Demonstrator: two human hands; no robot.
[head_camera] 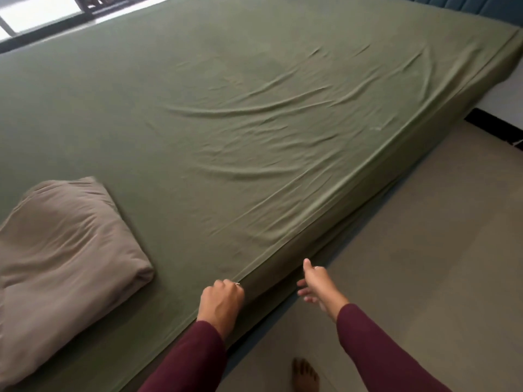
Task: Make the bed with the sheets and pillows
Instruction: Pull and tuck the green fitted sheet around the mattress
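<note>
An olive-green sheet (226, 123) covers the whole mattress, with long wrinkles running across its middle toward the near edge. A folded taupe pillow or blanket (62, 250) lies on the sheet at the lower left. My left hand (222, 302) is curled over the near mattress edge, its fingers gripping the green sheet there. My right hand (315, 284) hangs just beside the mattress side, thumb up and fingers spread, holding nothing. Both arms wear dark red sleeves.
A teal padded headboard (458, 2) runs along the far right end of the bed. A bright window (42, 15) lies beyond the far side. Grey floor (424, 264) stretches along the near side, with my bare foot (305, 374) on it.
</note>
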